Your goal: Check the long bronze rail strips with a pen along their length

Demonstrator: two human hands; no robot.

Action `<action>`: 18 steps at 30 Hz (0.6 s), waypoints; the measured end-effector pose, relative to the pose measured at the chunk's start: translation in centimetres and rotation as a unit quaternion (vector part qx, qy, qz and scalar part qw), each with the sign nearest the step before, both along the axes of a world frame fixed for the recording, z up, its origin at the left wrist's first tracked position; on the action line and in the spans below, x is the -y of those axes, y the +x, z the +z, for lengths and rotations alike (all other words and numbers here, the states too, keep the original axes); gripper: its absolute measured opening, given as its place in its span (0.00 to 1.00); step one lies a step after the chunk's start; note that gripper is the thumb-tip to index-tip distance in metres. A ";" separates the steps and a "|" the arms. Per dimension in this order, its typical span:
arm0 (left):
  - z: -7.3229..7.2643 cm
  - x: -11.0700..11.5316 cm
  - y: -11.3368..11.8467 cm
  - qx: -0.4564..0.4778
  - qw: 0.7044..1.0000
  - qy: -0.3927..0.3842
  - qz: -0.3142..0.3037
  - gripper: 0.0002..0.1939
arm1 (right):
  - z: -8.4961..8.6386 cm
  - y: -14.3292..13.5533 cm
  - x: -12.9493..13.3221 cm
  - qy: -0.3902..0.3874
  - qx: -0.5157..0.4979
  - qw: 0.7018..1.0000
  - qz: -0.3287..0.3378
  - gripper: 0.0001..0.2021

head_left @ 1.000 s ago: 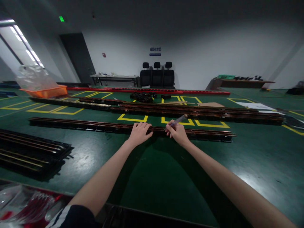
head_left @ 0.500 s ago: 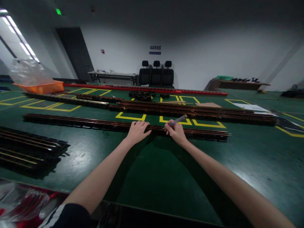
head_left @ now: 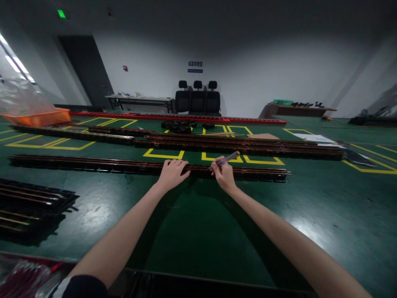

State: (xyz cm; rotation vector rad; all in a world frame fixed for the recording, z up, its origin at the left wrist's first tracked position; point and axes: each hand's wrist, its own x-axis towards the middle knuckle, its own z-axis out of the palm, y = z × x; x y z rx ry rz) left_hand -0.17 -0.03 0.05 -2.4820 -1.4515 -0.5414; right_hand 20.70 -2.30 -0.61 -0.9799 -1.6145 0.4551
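Note:
A long, narrow black rail assembly (head_left: 102, 163) with copper-coloured strips along it lies across the green table. My left hand (head_left: 172, 175) rests over its middle, fingers bent across the top and thumb apart on the near side, holding it against the table. Just to the right, my right hand (head_left: 225, 177) is closed around a slim screwdriver (head_left: 228, 158) with a clear handle. The screwdriver leans, its handle end up to the right and its thin tip down at the rail between my hands. What exactly the tip touches is too small to tell.
More rails (head_left: 248, 145) lie in a row behind, and a stack of rails (head_left: 31, 194) sits at the left. An orange tray (head_left: 40, 118) with clear plastic bags stands at the far left. Black parts (head_left: 176, 126) and white paper (head_left: 314, 138) lie farther back.
The whole view has shifted, so the scene sits farther left. Both hands keep their places on the rail, and the screwdriver stays in my right hand at nearly the same slant.

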 end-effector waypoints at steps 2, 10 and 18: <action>-0.1 0.0 0.1 0.002 1.000 0.003 0.000 0.18 | 0.1 0.0 0.1 -0.002 -0.001 1.000 -0.004 0.14; -0.3 0.0 0.7 0.003 1.000 0.015 -0.017 0.17 | 0.2 0.1 0.2 -0.004 -0.010 1.000 -0.014 0.15; -0.5 0.0 0.6 -0.002 1.000 0.020 -0.010 0.19 | 0.3 0.1 0.4 -0.007 -0.011 1.000 -0.012 0.17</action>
